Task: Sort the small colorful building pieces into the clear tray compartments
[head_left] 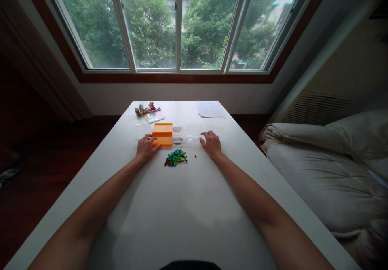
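Observation:
My left hand (pixel 147 146) rests at the left side of an orange plastic box (pixel 163 134), fingers spread and touching or very near its edge. On the right, my right hand (pixel 212 142) lies with fingers apart at a clear plastic container (pixel 194 134); I cannot tell whether it presses on it. Between the hands, closer to me, is a pile of small building bricks (pixel 176 157) in green, blue, yellow and brown. One small dark brick (pixel 195 156) lies alone to the right of the pile. A clear case (pixel 178 135) sits just right of the orange box.
Colourful small figures (pixel 146 109) stand at the table's far left beside a pale printed card (pixel 154 117). White paper (pixel 210 109) lies at the far right corner. The white table (pixel 182 205) ends before a window wall; a covered sofa (pixel 327 173) is on the right.

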`<control>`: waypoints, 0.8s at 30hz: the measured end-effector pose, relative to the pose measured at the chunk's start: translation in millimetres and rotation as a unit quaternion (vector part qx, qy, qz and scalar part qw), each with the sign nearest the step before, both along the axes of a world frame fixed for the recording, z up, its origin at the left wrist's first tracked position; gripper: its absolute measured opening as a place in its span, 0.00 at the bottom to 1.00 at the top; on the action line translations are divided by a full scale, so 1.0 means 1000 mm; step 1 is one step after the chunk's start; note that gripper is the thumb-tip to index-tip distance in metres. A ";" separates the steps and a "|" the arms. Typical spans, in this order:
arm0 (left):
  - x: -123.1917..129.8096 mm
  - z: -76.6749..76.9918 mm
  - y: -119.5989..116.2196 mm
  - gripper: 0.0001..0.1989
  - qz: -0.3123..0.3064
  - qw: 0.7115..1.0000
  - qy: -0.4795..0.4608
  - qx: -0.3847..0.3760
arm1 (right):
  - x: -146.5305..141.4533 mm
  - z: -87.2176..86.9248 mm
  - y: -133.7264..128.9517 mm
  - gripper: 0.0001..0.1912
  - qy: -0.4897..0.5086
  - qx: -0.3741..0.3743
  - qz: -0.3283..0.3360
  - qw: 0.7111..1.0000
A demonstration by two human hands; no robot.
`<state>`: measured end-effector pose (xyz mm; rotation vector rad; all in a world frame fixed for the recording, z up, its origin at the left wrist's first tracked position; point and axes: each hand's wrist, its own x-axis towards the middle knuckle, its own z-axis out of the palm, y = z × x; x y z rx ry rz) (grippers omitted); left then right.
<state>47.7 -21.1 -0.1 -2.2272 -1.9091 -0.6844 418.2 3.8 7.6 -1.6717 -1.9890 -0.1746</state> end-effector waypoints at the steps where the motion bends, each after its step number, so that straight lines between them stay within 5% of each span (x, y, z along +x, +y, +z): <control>1: 0.000 0.000 0.001 0.20 -0.002 1.000 -0.001 -0.001 | -0.003 0.000 -0.002 0.15 -0.004 0.004 0.007 1.000; 24: 0.009 0.001 0.012 0.12 -0.012 1.000 -0.027 0.001 | -0.023 -0.011 0.006 0.12 -0.034 -0.008 0.052 0.998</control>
